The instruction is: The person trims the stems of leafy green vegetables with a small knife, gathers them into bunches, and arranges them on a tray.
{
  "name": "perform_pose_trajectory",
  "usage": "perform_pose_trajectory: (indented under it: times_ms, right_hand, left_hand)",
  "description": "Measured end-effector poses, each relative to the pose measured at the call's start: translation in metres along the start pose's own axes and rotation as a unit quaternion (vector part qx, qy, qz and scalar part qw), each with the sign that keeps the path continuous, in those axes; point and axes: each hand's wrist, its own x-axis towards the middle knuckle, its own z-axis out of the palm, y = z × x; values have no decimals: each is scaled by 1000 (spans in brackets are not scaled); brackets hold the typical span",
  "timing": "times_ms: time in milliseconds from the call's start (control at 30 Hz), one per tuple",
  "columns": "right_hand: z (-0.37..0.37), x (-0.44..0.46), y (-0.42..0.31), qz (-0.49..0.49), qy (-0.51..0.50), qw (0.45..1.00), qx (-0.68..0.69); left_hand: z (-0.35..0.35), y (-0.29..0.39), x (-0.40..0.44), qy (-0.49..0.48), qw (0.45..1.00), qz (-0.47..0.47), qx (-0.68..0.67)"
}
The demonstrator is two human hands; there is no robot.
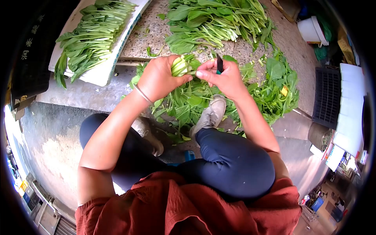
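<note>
My left hand (158, 76) is closed around a small bunch of leafy greens (180, 66), pale cut stems facing right. Close beside it, my right hand (224, 76) grips a small knife (219, 63) with a dark blade pointing up and a bit of teal at its base. The right thumb and forefinger pinch together at the stem ends; what lies between them is too small to name. Beneath both hands, loose leaves and trimmings (186, 107) cover the ground. A large heap of greens (223, 19) lies beyond them on the stone slab.
Neatly laid greens (98, 33) rest on a white tray (102, 78) at upper left. To the right stand a black crate (327, 98), a white bucket (309, 30) and a white box (350, 109). My shoe (211, 111) is among the trimmings.
</note>
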Motion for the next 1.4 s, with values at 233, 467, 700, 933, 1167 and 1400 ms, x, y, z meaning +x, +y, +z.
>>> perform_pose_trajectory:
  times_ms: [233,467,700,933,1167,1400]
  right_hand:
    - [11,1,-1,20,-60,980,190]
    - [14,5,-4,-6,-69,989,128]
    - [-39,48,59,3,182,971,-156]
    - [-63,81,95,-43,256,839,-479]
    - [-74,67,89,18,238,957,-165]
    - [-72,15,19,232,-210,948,-61]
  left_hand:
    - [-5,-2,6,-34,937,-159,-310]
    - [-5,-3,6,-51,936,-171,-303]
    - [-5,-3,8,-56,940,-187,-280]
    - [2,-4,8,-21,943,-166,-287]
    - [0,-6,10,-43,948,-156,-274]
    - [-1,-9,10,-36,941,-134,-310]
